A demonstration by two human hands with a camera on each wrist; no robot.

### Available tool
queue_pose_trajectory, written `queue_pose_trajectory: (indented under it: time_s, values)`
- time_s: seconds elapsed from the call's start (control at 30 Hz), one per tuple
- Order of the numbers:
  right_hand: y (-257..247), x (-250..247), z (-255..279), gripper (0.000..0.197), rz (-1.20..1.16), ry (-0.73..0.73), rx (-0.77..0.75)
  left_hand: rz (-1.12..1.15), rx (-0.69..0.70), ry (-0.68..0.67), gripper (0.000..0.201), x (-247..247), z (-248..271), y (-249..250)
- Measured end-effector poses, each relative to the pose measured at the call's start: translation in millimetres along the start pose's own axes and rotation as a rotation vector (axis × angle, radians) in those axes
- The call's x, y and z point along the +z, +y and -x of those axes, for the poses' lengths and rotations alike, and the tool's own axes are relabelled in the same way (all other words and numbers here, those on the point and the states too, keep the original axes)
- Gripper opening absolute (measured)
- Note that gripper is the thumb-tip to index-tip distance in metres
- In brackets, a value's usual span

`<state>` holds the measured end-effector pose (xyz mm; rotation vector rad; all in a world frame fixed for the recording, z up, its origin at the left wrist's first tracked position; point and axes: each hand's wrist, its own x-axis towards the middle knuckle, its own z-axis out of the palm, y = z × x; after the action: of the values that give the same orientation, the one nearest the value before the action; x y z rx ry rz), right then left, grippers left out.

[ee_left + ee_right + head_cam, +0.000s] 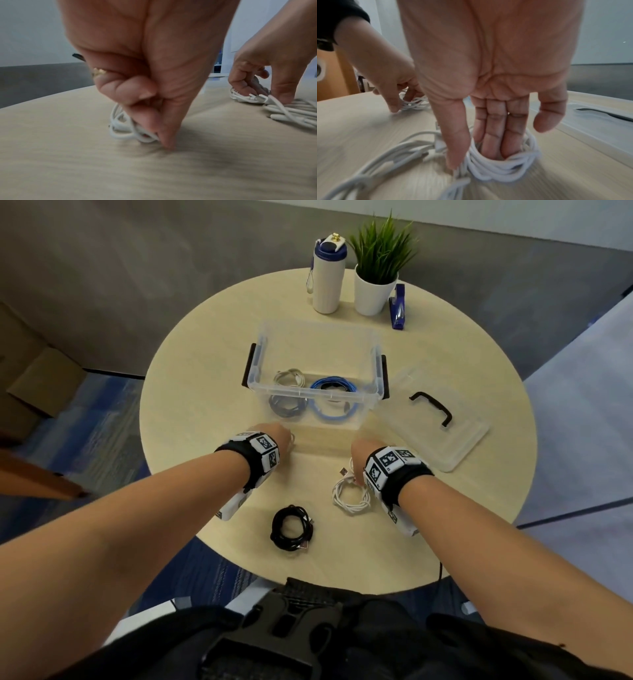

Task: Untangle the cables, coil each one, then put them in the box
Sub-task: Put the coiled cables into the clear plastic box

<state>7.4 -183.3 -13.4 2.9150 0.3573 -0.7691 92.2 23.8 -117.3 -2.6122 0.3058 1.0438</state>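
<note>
At the far edge of the round table (205, 344) stand a white bottle (327, 282), a potted plant (376, 268) and a blue stapler (397, 306), with the box's lid (442, 422) lying right of the clear box (315, 361), which already holds coiled grey, blue and dark cables. The left hand (137, 83) pinches a small white cable coil (123, 129) against the table near the box, while the right hand (496, 94) has its fingers (489, 142) inside a second white coil (501, 169), thumb gripping its rim. A black coiled cable (291, 527) and another white coil (351, 496) lie loose nearer the person.

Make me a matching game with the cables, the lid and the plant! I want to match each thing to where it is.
Things:
1. blue cable
2. black cable
3. lid
4. plant

Places:
A. flat on the table, right of the box
B. at the table's far edge, beside the bottle
C. inside the clear box
D. on the table near the person, between both arms

Pairs: 1-C, 2-D, 3-A, 4-B
</note>
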Motion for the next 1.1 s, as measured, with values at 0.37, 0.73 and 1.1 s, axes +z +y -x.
queue_pose_trajectory:
  time_s: [0.37,0.73,1.1]
  values:
    - [1.3,13.0,-24.6,0.028,-0.126,-0.078,0.017,0.173,0.143,-0.036,0.022,-97.6,148.9,-0.5]
    - [1.1,-24.9,-16.1,0.02,-0.169,-0.193,-0.072,0.379,0.115,0.347,0.017,-184.8,148.3,-37.5]
    - [11.0,-158.8,21.5,0.021,-0.504,0.092,-0.159,0.036,-0.006,0.388,0.027,-164.1,89.7,-29.0]
